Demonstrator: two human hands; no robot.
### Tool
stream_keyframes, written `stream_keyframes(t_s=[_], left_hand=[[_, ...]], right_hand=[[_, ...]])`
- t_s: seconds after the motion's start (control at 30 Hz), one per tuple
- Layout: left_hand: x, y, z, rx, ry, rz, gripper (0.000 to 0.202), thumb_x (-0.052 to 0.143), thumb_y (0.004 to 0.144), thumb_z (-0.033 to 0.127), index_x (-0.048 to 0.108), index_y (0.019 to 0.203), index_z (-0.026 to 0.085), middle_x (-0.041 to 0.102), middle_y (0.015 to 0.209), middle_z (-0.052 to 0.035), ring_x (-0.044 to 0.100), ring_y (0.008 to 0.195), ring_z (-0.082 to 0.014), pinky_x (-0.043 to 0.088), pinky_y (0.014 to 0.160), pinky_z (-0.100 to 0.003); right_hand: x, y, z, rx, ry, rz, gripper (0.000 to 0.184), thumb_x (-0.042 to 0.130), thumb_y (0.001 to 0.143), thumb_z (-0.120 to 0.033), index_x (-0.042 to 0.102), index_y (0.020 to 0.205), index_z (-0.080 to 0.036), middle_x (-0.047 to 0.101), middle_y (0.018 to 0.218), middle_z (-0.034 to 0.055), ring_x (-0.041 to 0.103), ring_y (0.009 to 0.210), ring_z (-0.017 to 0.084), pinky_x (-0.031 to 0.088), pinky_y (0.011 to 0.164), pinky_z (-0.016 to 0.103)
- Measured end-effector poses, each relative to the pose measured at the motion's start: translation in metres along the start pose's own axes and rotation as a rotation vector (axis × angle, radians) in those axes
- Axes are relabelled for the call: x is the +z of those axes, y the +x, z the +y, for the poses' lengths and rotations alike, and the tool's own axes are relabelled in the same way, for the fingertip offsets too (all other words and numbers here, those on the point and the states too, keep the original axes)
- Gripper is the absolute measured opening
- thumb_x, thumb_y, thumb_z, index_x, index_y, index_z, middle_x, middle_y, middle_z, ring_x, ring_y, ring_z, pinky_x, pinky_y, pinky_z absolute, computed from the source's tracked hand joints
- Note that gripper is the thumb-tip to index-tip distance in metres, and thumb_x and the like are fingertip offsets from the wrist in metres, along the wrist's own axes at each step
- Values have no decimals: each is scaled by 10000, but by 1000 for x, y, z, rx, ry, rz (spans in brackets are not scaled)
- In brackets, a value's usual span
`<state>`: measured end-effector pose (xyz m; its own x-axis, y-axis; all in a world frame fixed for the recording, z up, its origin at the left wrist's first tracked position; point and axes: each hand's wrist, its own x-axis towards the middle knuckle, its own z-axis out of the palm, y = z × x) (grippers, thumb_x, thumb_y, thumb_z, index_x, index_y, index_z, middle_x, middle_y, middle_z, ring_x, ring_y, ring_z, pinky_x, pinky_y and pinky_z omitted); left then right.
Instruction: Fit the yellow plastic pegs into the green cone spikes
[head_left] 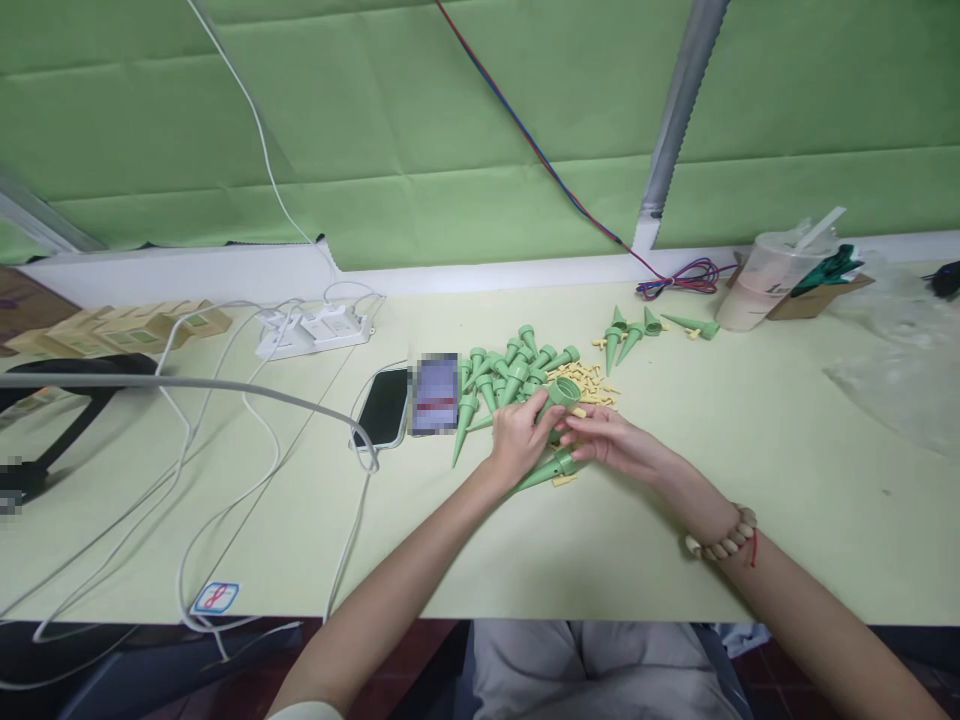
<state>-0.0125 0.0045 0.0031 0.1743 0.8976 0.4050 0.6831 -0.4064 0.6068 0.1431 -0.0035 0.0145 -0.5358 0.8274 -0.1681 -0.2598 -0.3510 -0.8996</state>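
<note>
My left hand [519, 432] is closed round a green plastic cone spike [561, 394], its round open end facing up. My right hand [611, 441] meets it from the right, fingers pinched at the spike's side on something I cannot make out. Another green spike [546, 471] lies on the table just under both hands. Behind them sits a pile of green spikes [510, 368] and a heap of small pale yellow pieces [589, 382]. A smaller group of green spikes [637, 332] lies further back.
Two phones [411, 402] lie left of the pile. A white power strip [313, 330] and several white cables [247, 470] cover the left side. Small boxes [120, 328] stand at the far left. A drink cup [765, 275] and clear plastic bags [896, 375] sit at the right.
</note>
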Motion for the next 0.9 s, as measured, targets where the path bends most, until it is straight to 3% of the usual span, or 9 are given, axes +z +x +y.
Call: stream_keyframes(t_s=[0.1,0.27,0.5,0.77,0.9], left_hand=[[-1,1,0,5,-5,14,446,267,866,504,513,672,186,383,471,23,359,444,-109,258,488,-224],[-1,1,2,55,34,-33,419,325,838,533,531,712,190,373,453,29,368,439,-114,244,488,-223],[1,-1,6,-35,9,-40,345,366,847,472,546,745,196,392,467,34,402,445,-108,259,493,-214],[4,0,11,-176,-246,-20,454,291,861,518,455,606,180,458,524,13,418,497,-101,287,505,-221],[4,1,13,-208,-260,-21,480,292,848,544,397,559,175,372,513,20,362,501,-99,261,499,-228]], right_hand=[[-1,0,-1,-37,-7,33,218,589,770,-335,631,911,-174,686,865,51,659,751,136,564,613,231],[-6,1,3,-71,13,114,147,653,704,-319,643,739,-177,682,788,33,655,753,135,554,629,214],[-2,4,6,-148,6,285,175,727,609,-322,680,720,-196,690,834,25,650,802,158,556,656,247],[10,2,7,-318,-291,515,296,716,629,-379,705,833,-165,709,813,57,668,777,228,575,629,339],[6,-1,10,-600,-675,653,163,694,667,-338,721,740,-195,711,756,49,665,707,230,572,653,376]])
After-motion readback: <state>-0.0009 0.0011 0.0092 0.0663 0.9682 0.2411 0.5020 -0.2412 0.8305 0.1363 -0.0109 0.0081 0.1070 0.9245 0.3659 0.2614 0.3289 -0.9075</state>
